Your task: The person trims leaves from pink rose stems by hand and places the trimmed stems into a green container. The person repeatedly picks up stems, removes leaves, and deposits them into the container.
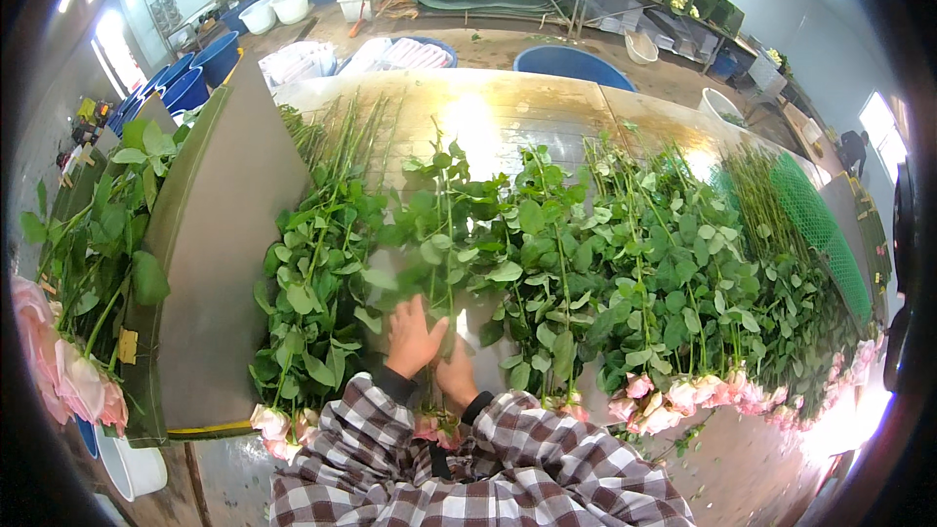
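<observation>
My left hand [412,340] lies over a leafy rose stem at the middle of the metal table, its thumb held apart from the fingers and the fingertips against the leaves. My right hand [457,375] is just beside it, curled around the rose stems [449,263]; some of its fingers are hidden. Below my hands, close to my body, are the pink rose heads [438,430] of this small group. Leafy roses [311,293] lie to the left, heads towards me. More roses [556,307] lie to the right in the same direction.
An upright grey panel [227,256] edges the left side, with pink roses [84,388] beyond it. At right stand a green mesh [820,227] and dense rose stems [765,205]. Behind the table [542,95] are a blue tub [575,67] and white wrapped bundles [410,53]. People work far off.
</observation>
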